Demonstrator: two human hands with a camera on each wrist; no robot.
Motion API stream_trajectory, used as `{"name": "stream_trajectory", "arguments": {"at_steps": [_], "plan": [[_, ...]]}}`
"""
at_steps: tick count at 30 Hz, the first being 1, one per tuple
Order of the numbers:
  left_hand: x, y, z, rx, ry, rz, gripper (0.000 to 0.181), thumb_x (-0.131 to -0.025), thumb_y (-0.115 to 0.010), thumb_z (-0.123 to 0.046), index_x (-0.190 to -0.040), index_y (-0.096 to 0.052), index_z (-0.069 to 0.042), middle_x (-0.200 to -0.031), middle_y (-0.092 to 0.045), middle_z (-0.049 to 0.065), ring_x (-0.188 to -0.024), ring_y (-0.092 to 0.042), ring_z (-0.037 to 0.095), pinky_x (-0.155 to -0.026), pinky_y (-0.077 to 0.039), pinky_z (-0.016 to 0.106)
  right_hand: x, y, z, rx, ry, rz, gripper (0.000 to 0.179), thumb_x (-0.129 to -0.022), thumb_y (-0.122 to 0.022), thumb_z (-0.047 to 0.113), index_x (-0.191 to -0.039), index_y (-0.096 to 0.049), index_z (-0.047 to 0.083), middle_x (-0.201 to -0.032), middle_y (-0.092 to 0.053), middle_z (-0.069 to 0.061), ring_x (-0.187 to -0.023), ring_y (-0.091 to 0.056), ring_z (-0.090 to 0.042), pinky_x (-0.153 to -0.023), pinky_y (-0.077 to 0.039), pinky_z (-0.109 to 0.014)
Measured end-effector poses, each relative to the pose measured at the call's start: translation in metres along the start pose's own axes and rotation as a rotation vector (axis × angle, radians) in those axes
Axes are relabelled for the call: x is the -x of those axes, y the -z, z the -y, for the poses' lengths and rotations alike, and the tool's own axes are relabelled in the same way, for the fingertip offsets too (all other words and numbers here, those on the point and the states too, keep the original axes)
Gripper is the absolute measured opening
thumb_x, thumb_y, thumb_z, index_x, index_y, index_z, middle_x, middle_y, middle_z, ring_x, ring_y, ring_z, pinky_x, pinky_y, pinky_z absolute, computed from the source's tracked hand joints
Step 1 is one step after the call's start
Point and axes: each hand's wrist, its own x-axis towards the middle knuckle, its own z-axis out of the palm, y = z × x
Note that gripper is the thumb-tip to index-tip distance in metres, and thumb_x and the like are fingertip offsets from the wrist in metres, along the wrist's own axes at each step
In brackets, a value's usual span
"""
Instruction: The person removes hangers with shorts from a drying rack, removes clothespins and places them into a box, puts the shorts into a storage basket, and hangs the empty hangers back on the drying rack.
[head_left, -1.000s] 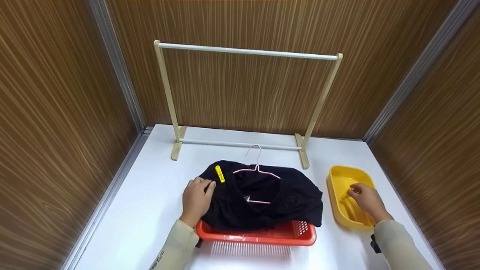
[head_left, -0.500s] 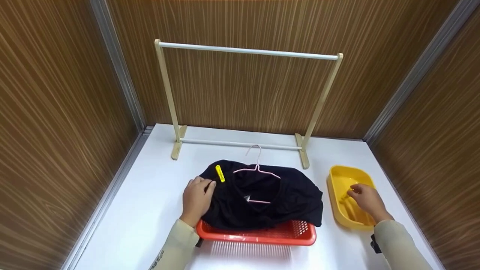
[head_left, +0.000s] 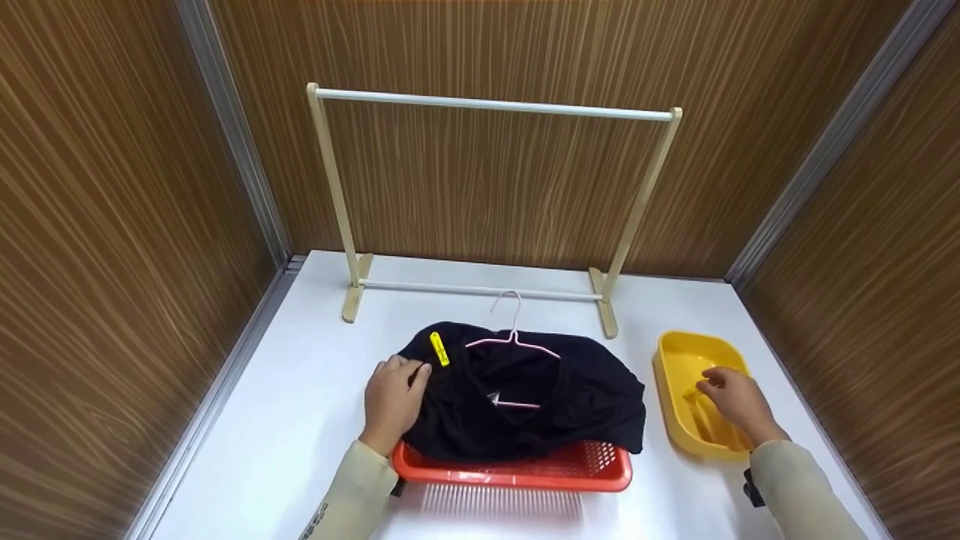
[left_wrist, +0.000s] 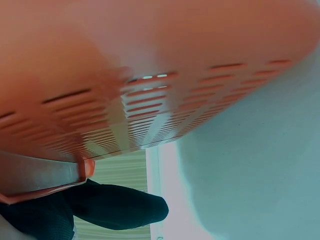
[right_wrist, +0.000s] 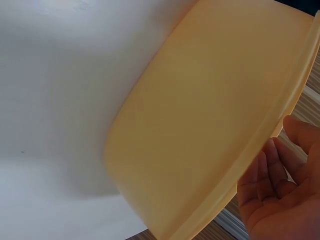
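A black T-shirt [head_left: 480,420] lies bunched over a red plastic basket [head_left: 525,476]. A pink hanger [head_left: 514,339] runs through its neck, hook upward. One yellow clothespin [head_left: 439,349] sits at the shirt's left shoulder. My left hand [head_left: 395,397] grips the fabric at the left edge, thumb near that clothespin. My right hand [head_left: 739,401] reaches into the yellow tub [head_left: 667,390] and pinches a second yellow clothespin [head_left: 694,391] at its fingertips. In the right wrist view the tub's wall [right_wrist: 195,110] hides most of that clothespin, with thumb and curled fingers at the rim.
A garment rack with a white top rail [head_left: 487,104] and wooden feet stands behind the basket on the white table [head_left: 285,390]. Wood-grain panels [head_left: 487,195] enclose the back and both sides. In the left wrist view the slotted basket wall [left_wrist: 150,40] fills the upper part.
My right hand and the clothespin at its fingertips have shifted very slightly within the tub. The left hand and the shirt stay in place.
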Motion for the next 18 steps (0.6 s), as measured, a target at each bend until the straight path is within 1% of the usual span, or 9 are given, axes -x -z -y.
{"name": "stream_trajectory", "arguments": {"at_steps": [3, 5, 9, 12, 14, 15, 16, 18], "plan": [[0.001, 0.0, 0.001, -0.004, -0.001, 0.004, 0.025, -0.1, -0.068, -0.031, -0.099, -0.08, -0.009, -0.085, -0.062, 0.005, -0.077, -0.055, 0.027, -0.074, -0.047, 0.043, 0.002, -0.001, 0.002, -0.011, -0.001, -0.017, 0.058, -0.107, -0.057, 0.035, -0.148, -0.045, -0.005, -0.147, -0.049, -0.03, -0.117, -0.057, -0.04, -0.111, -0.041, -0.059], [0.001, 0.0, 0.001, -0.002, 0.001, 0.0, 0.025, -0.1, -0.068, -0.031, -0.099, -0.08, -0.01, -0.086, -0.063, 0.005, -0.077, -0.056, 0.027, -0.075, -0.047, 0.043, 0.002, -0.001, 0.006, 0.011, 0.034, -0.068, 0.054, -0.107, -0.056, 0.033, -0.144, -0.049, -0.006, -0.143, -0.052, -0.031, -0.114, -0.058, -0.04, -0.108, -0.044, -0.059], [0.001, 0.0, 0.0, 0.005, 0.006, 0.006, 0.025, -0.1, -0.067, -0.031, -0.099, -0.08, -0.009, -0.086, -0.063, 0.005, -0.078, -0.056, 0.027, -0.075, -0.048, 0.043, 0.005, -0.003, 0.018, 0.043, 0.12, -0.222, 0.044, -0.107, -0.055, 0.027, -0.135, -0.057, -0.007, -0.129, -0.059, -0.03, -0.102, -0.06, -0.037, -0.099, -0.052, -0.057], [-0.001, 0.001, 0.0, 0.007, 0.008, 0.011, 0.026, -0.101, -0.067, -0.031, -0.1, -0.08, -0.009, -0.087, -0.064, 0.006, -0.079, -0.056, 0.027, -0.076, -0.048, 0.043, 0.009, -0.005, 0.032, 0.019, 0.19, -0.348, 0.038, -0.108, -0.052, 0.024, -0.131, -0.06, -0.005, -0.122, -0.062, -0.026, -0.101, -0.059, -0.034, -0.096, -0.053, -0.055], [-0.001, 0.0, 0.0, 0.006, 0.007, 0.01, 0.026, -0.101, -0.067, -0.031, -0.1, -0.08, -0.009, -0.087, -0.064, 0.006, -0.079, -0.056, 0.027, -0.076, -0.048, 0.042, 0.012, -0.007, 0.042, -0.011, 0.239, -0.43, 0.035, -0.107, -0.052, 0.021, -0.129, -0.062, -0.004, -0.119, -0.063, -0.023, -0.1, -0.058, -0.032, -0.093, -0.053, -0.039], [-0.001, 0.0, 0.0, 0.006, 0.009, 0.01, 0.026, -0.101, -0.067, -0.032, -0.1, -0.08, -0.009, -0.087, -0.064, 0.006, -0.079, -0.056, 0.027, -0.076, -0.048, 0.042, 0.013, -0.008, 0.048, -0.026, 0.262, -0.469, 0.033, -0.107, -0.052, 0.02, -0.127, -0.063, -0.003, -0.118, -0.063, -0.022, -0.1, -0.058, -0.031, -0.09, -0.052, -0.032], [-0.001, 0.0, 0.0, 0.007, 0.012, 0.01, 0.026, -0.101, -0.067, -0.032, -0.1, -0.081, -0.009, -0.087, -0.064, 0.006, -0.079, -0.056, 0.027, -0.076, -0.048, 0.042, 0.014, -0.01, 0.054, -0.041, 0.288, -0.508, 0.031, -0.106, -0.053, 0.018, -0.126, -0.064, -0.004, -0.116, -0.064, -0.021, -0.1, -0.058, -0.029, -0.089, -0.049, -0.025], [0.0, -0.001, 0.001, 0.01, 0.015, 0.011, 0.026, -0.101, -0.067, -0.032, -0.1, -0.081, -0.009, -0.087, -0.064, 0.006, -0.079, -0.056, 0.027, -0.076, -0.048, 0.042, 0.016, -0.015, 0.067, -0.081, 0.328, -0.572, 0.027, -0.105, -0.054, 0.014, -0.123, -0.065, -0.003, -0.113, -0.066, -0.019, -0.096, -0.058, -0.024, -0.082, -0.043, -0.013]]}}
